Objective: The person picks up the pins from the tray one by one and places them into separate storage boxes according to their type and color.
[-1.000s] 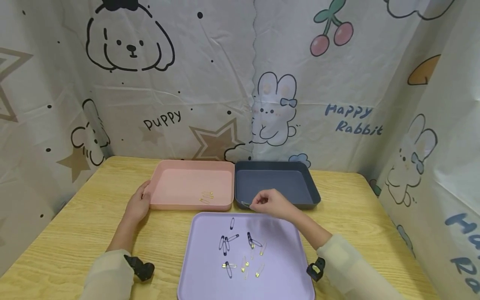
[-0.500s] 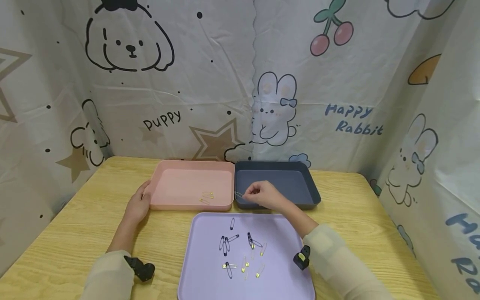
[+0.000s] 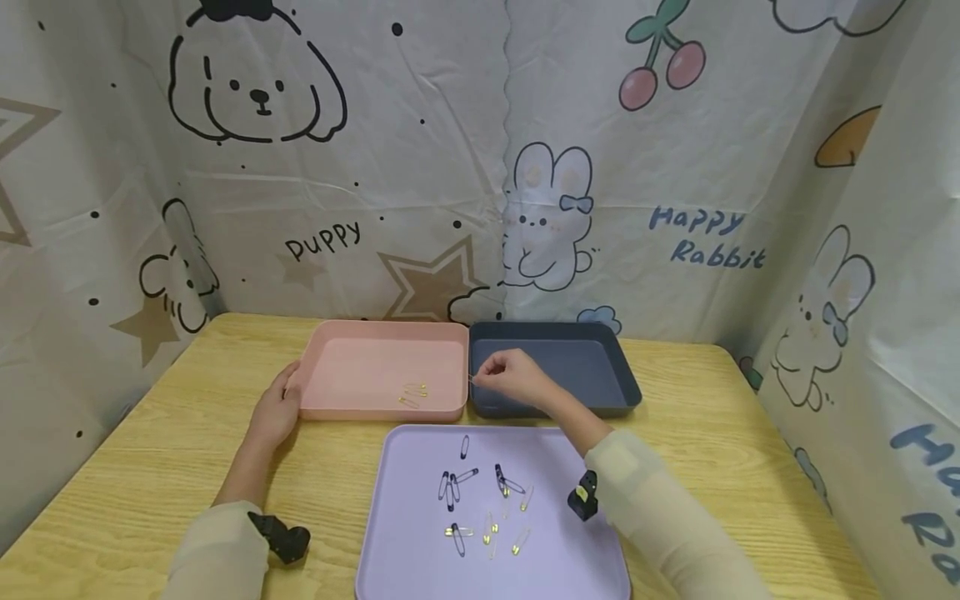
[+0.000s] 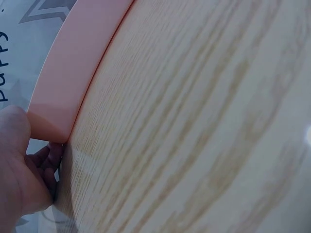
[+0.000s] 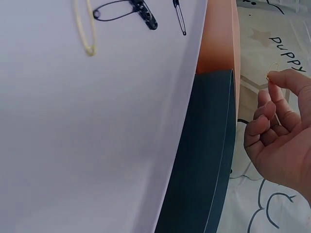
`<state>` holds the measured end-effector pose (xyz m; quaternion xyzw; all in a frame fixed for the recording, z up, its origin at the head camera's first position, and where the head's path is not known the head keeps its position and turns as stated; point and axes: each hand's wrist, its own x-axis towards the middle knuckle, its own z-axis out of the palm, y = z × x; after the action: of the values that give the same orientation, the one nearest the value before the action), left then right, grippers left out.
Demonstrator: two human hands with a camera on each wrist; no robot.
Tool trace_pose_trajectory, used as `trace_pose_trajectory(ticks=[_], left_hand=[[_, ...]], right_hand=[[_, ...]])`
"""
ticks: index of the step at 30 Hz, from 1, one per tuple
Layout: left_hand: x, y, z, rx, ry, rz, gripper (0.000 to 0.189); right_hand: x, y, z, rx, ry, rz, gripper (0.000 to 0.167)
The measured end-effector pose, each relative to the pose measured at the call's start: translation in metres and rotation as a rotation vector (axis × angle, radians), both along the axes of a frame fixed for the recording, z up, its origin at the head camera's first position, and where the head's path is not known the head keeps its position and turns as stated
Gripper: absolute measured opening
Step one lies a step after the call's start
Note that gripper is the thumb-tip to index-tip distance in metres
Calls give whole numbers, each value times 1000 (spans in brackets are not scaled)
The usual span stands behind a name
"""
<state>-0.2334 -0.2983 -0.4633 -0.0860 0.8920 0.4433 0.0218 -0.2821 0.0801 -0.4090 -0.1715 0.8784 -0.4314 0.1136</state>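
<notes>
I'm seeing the right hand (image 3: 513,377) pinching a gold safety pin (image 5: 268,74) between thumb and forefinger, its other fingers bending loosely toward the palm. That hand is hovering over the left part of the dark tray (image 3: 570,367), and the pin is sticking out leftward from the fingertips, near where the dark tray is meeting the pink tray (image 3: 375,354); whether it is touching a rim, I can't tell. The left hand (image 3: 274,408) is gripping the pink tray at its left end, well apart from the pin, its thumb lying against the wall and its fingers curling by the lower edge. A few gold pins (image 3: 423,390) are lying inside the pink tray toward its front right corner, nearer the right hand than the left. On the person's side, the lilac tray (image 3: 420,575) is bearing black safety pins (image 3: 450,500) and loose gold ones, some overlapping. All three trays are sitting on the wooden table (image 3: 150,467), and a printed cloth (image 3: 435,125) is hanging behind.
</notes>
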Motion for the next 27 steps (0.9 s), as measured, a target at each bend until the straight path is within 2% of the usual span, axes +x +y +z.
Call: trace_pose_trajectory(ticks=[5,11,27], left_hand=[[0,1,2,1,-2,1,52],[1,1,6,-5,7,4,52],[2,1,4,1,-11,-5,52]], right_hand=[[-7,-10,2,27,0,-15,13],[-17,-23,3,73,40,-32,14],[-28,-58,8,127,90,33,13]])
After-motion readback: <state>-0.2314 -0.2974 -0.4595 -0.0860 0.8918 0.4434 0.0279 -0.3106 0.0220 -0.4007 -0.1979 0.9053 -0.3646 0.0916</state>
